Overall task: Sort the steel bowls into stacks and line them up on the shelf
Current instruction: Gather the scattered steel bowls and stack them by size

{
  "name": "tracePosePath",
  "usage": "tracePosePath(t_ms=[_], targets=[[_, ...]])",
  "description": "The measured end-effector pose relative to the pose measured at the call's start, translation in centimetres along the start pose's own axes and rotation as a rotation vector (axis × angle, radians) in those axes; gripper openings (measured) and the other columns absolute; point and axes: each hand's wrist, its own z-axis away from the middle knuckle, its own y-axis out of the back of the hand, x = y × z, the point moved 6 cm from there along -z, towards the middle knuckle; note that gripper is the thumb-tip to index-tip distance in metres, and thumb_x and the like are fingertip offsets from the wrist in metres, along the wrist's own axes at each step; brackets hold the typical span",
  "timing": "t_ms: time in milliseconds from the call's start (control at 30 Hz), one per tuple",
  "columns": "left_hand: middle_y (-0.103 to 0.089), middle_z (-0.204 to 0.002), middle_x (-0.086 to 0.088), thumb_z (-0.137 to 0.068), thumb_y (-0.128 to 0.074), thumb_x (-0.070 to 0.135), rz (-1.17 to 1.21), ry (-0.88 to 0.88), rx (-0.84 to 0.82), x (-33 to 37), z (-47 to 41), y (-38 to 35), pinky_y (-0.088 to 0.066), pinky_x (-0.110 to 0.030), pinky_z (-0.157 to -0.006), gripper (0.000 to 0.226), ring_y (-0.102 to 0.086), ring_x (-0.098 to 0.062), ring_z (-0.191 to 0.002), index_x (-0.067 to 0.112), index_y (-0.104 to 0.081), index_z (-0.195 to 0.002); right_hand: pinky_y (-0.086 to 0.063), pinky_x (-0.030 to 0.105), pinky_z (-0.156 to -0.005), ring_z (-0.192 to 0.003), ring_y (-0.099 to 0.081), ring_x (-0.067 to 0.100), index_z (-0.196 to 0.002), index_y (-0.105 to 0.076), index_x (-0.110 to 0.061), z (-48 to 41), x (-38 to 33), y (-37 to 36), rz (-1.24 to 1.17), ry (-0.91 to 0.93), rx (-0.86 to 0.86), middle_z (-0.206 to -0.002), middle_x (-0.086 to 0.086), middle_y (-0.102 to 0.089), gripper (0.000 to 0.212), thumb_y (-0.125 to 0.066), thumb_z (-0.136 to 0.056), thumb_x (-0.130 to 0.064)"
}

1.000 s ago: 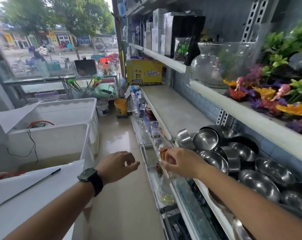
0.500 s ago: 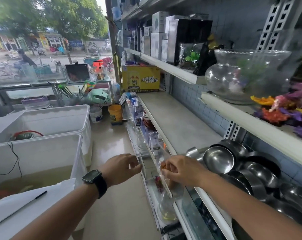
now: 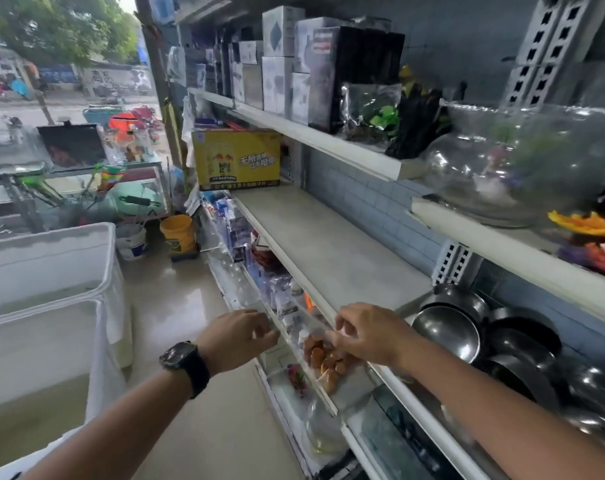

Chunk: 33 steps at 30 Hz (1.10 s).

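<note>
My right hand (image 3: 366, 332) pinches a clear packet (image 3: 323, 356) of orange pieces at the shelf's (image 3: 328, 251) front edge. My left hand (image 3: 238, 336) is curled just beside it, gripping what I cannot tell. I'd best park the packet away from the steel bowls (image 3: 450, 327), jumbled at the shelf's right end, before nesting like sizes.

Daylight is pouring in from the street (image 3: 69, 105) at upper left, blowing out the sky there. The glossy floor (image 3: 190, 341) is throwing back a pale sheen, and the steel bowls (image 3: 446, 330) are catching soft highlights. Wide-angle distortion is bending the shelf (image 3: 328, 254) lines, and the right edge is smearing into blur.
</note>
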Motion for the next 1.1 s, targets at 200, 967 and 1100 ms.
tracePosePath(t_ms=[200,967,1100], targets=[[-0.063,-0.101,0.015,-0.092,-0.031,0.065,0.039,-0.113,-0.089,3.3,-5.5,-2.2,-0.056,-0.029,-0.079,0.049,-0.061,-0.005,-0.087,0.033,-0.066,-0.103,-0.051,0.036,-0.076,-0.084,-0.056,0.012,-0.092,-0.053,-0.029,2.1,5.8,2.0,-0.002,-0.182,0.064,-0.09,-0.009,-0.057,0.039,-0.042,-0.089,-0.066],[-0.066,-0.114,0.009,-0.104,-0.037,0.039,0.075,-0.402,-0.185,15.5,-20.7,-3.2,-0.052,-0.028,-0.094,0.036,-0.062,-0.01,-0.099,0.024,-0.068,-0.114,-0.044,0.031,-0.068,-0.077,-0.053,0.013,-0.088,-0.052,-0.025,7.8,18.7,5.0,0.014,-0.637,0.269,-0.085,-0.01,-0.054,0.032,-0.059,-0.088,-0.056],[-0.068,-0.109,0.006,-0.104,-0.04,0.037,0.096,-0.493,-0.158,16.8,-22.7,-3.9,-0.055,-0.032,-0.089,0.034,-0.064,-0.013,-0.094,0.021,-0.07,-0.107,-0.051,0.034,-0.078,-0.086,-0.056,0.012,-0.095,-0.053,-0.029,9.1,19.3,4.1,0.042,-0.808,0.224,-0.091,-0.014,-0.054,0.036,-0.05,-0.088,-0.064]])
